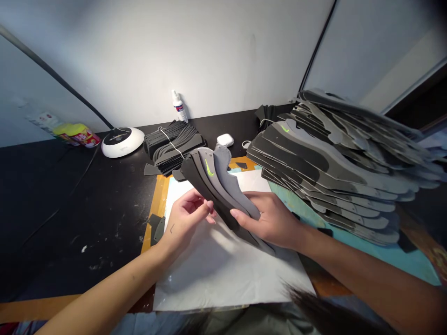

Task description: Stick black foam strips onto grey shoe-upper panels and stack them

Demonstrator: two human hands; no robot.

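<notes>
My right hand [270, 218] is closed round a layered shoe upper piece [223, 186], thumb on top and fingers underneath. The piece runs from black through greys to pale grey, with a small yellow-green swoosh, and is held tilted above a white sheet [223, 279]. My left hand [188, 218] is at the piece's black edge, fingers curled and thumb tip near the fingertips in a pinch. Whatever lies between them is too small or hidden to make out.
Piles of similar shoe upper pieces [349, 186] cover the right side. Behind the sheet lies a tied bundle of dark cut pieces [174, 146]. A spray bottle [179, 107], white case [225, 140], lamp base [122, 144] and yellow-red packet [78, 135] stand along the wall.
</notes>
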